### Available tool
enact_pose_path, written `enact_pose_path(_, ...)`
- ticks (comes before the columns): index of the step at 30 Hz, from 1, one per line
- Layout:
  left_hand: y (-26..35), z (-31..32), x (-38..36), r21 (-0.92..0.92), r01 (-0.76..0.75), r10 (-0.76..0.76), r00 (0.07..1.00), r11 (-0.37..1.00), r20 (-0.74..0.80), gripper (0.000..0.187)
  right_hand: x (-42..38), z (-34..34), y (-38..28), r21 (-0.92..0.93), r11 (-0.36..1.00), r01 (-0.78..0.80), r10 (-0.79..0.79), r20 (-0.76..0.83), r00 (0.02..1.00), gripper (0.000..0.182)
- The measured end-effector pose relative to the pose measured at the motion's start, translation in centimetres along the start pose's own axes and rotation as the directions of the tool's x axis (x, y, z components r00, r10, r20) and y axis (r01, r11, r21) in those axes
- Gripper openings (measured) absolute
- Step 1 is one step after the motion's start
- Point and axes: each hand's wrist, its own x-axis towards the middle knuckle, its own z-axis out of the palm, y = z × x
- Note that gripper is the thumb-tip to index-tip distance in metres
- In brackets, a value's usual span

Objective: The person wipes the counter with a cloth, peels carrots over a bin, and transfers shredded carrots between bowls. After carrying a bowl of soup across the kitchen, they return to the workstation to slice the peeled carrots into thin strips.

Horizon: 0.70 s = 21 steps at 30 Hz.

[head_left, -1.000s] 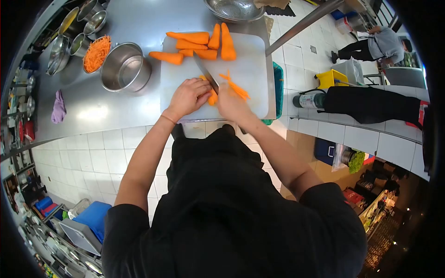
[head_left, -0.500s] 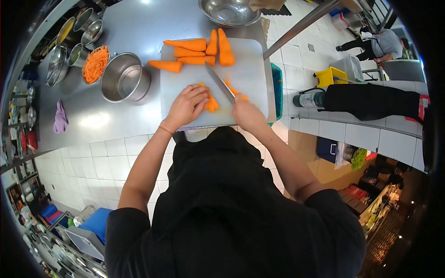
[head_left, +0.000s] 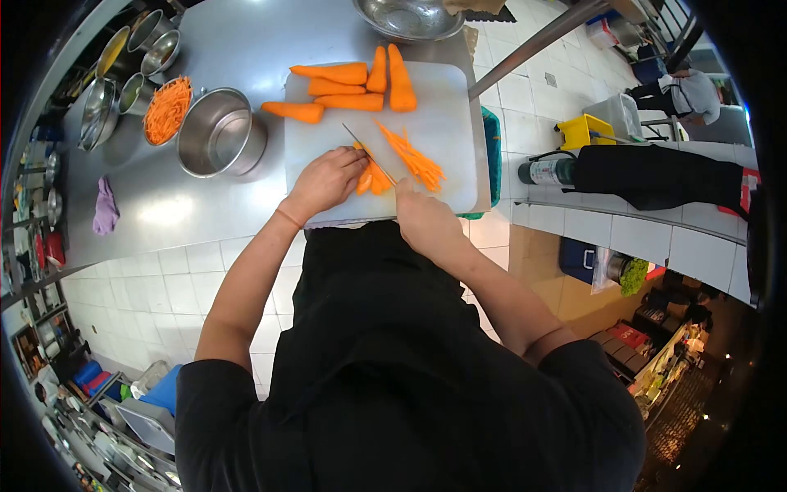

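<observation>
My right hand [head_left: 426,218] grips the handle of a kitchen knife [head_left: 366,150], its blade edge-on to me and pointing up and left over the white cutting board [head_left: 447,90]. Under the fingers of my left hand [head_left: 329,177] lie carrot slices [head_left: 376,181], pressed against the board with the blade right beside the fingertips. To the right of the blade is a loose pile of carrot sticks [head_left: 416,157]. Several whole peeled carrots [head_left: 402,79] rest along the top of the board, one [head_left: 295,111] sticking out past its left edge.
Left of the board stands a deep steel pot [head_left: 217,131], beside a bowl of shredded carrot [head_left: 168,110]. A steel bowl [head_left: 410,18] sits at the far end, and a purple cloth [head_left: 106,207] lies at left. Another person [head_left: 689,94] stands far right, beyond a yellow bucket [head_left: 585,131].
My right hand and the knife have moved left, from beside the carrot sticks to the slices at my left hand. More of the stick pile shows now. My left hand has barely moved.
</observation>
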Motion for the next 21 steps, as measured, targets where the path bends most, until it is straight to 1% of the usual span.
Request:
enact_pose_path(2,-0.1,-0.1,-0.1,0.009,0.002,-0.002,1.000,1.000,0.020,0.029,1.1,2.4,0.5,0.001,1.000,-0.011,0.011,-0.026,1.000,0.013)
enact_pose_path(3,-0.1,-0.1,-0.2,0.008,-0.004,0.004,1.000,1.000,0.025,0.030,2.4,3.9,1.1,0.026,0.999,0.040,-0.037,-0.100,0.994,0.013)
enact_pose_path(4,-0.1,0.0,-0.2,0.010,-0.011,0.011,1.000,1.000,0.026,0.031,3.1,4.0,1.1,0.043,0.995,0.094,-0.085,-0.180,0.980,0.014)
enact_pose_path(5,-0.1,0.1,-0.3,0.016,-0.013,0.012,1.000,1.000,0.026,0.031,3.3,3.8,1.4,0.044,0.994,0.097,-0.088,-0.184,0.979,0.014)
enact_pose_path(7,0.0,0.3,-0.3,0.033,-0.010,0.010,1.000,0.999,0.003,0.032,3.0,2.0,1.2,0.034,0.997,0.062,-0.058,-0.108,0.992,0.016)
enact_pose_path(10,0.1,0.5,-0.6,0.015,0.019,-0.019,1.000,1.000,0.001,0.032,1.2,2.3,0.9,0.028,0.999,0.040,-0.038,-0.081,0.996,0.018)
enact_pose_path(11,0.0,0.5,-0.5,0.014,0.021,-0.021,1.000,1.000,-0.002,0.032,1.8,2.8,1.2,0.025,0.999,0.041,-0.039,-0.081,0.996,0.018)
enact_pose_path(13,0.3,0.5,-0.6,0.005,0.046,-0.046,0.999,0.999,-0.018,0.032,3.0,4.0,1.4,0.089,0.982,0.169,-0.147,-0.212,0.966,0.018)
enact_pose_path(14,0.3,0.6,-0.7,0.007,0.045,-0.045,0.999,0.999,-0.015,0.032,3.0,4.4,1.7,0.093,0.981,0.169,-0.146,-0.214,0.966,0.018)
enact_pose_path(16,0.1,0.6,-0.6,0.009,0.024,-0.024,1.000,1.000,-0.013,0.031,2.8,3.3,1.6,0.086,0.974,0.208,-0.175,-0.292,0.940,0.020)
enact_pose_path(17,0.1,0.6,-0.6,0.008,0.026,-0.025,1.000,1.000,-0.015,0.031,2.6,3.4,1.5,0.085,0.974,0.209,-0.176,-0.290,0.941,0.020)
enact_pose_path(19,0.1,0.8,-0.8,-0.005,0.039,-0.039,0.999,0.999,-0.033,0.030,2.0,3.6,1.2,0.099,0.991,0.089,-0.073,-0.151,0.986,0.024)
enact_pose_path(21,0.2,1.0,-0.8,-0.011,0.030,-0.030,0.998,0.999,-0.050,0.028,3.6,4.1,1.3,0.122,0.988,0.091,-0.073,-0.143,0.987,0.027)
